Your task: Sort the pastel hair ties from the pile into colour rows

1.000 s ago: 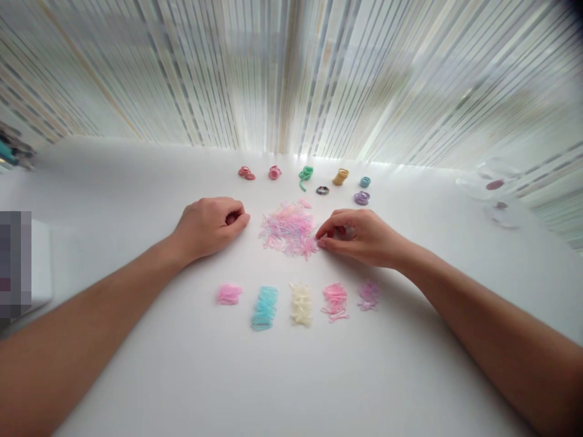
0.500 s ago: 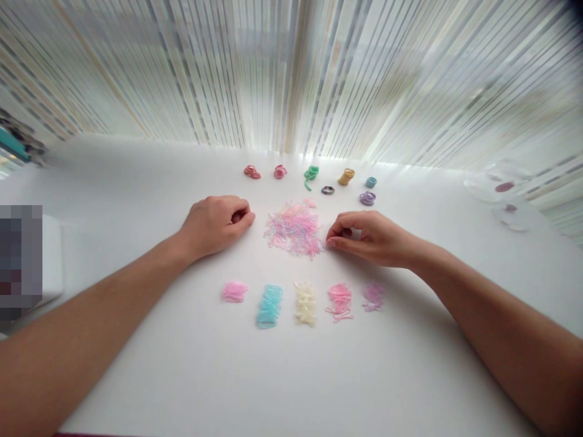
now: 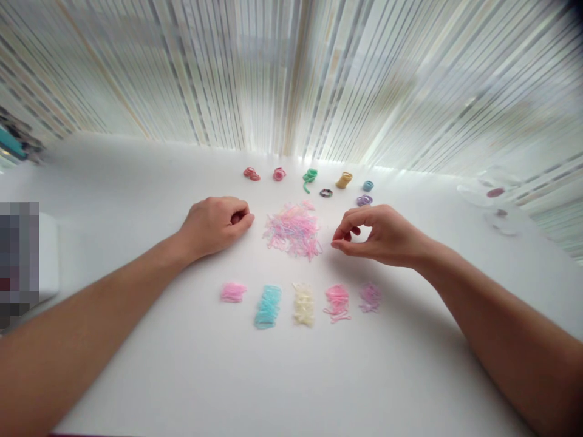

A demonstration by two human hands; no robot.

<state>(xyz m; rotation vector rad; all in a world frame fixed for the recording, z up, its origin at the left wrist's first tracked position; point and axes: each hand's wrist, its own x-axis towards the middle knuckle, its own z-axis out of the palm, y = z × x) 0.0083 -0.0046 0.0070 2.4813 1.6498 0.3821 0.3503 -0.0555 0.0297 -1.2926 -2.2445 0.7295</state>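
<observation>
Right fingers pinched beside a soft, tangled pile

Our left hand (image 3: 216, 223) rests on the surface (image 3: 291, 376) left of the pile (image 3: 294, 230), fingers curled in and thumb against the forefinger; nothing shows in it, though its palm is hidden. Our right hand (image 3: 380, 235) is just right of the pile, apart from it, thumb and forefinger drawn nearly together. We cannot tell whether a thin band sits between those tips.

The pile, pale pink with bluish strands, lies between our hands. Nearer us, left to right, are the light pink bunch (image 3: 233, 292), blue bunch (image 3: 268, 306), cream bunch (image 3: 303, 305), deeper pink bunch (image 3: 337, 301) and purple bunch (image 3: 370, 297). Small coils, among them the green coil (image 3: 310, 176) and yellow coil (image 3: 344, 180), sit on the far side.

We judge the strands feather-light, soft and stretchy, apt to cling and drag neighbours along. A loose loop at the pile's right edge looks the best hold, taken with light fingertips; thin ones might snap if yanked.
</observation>
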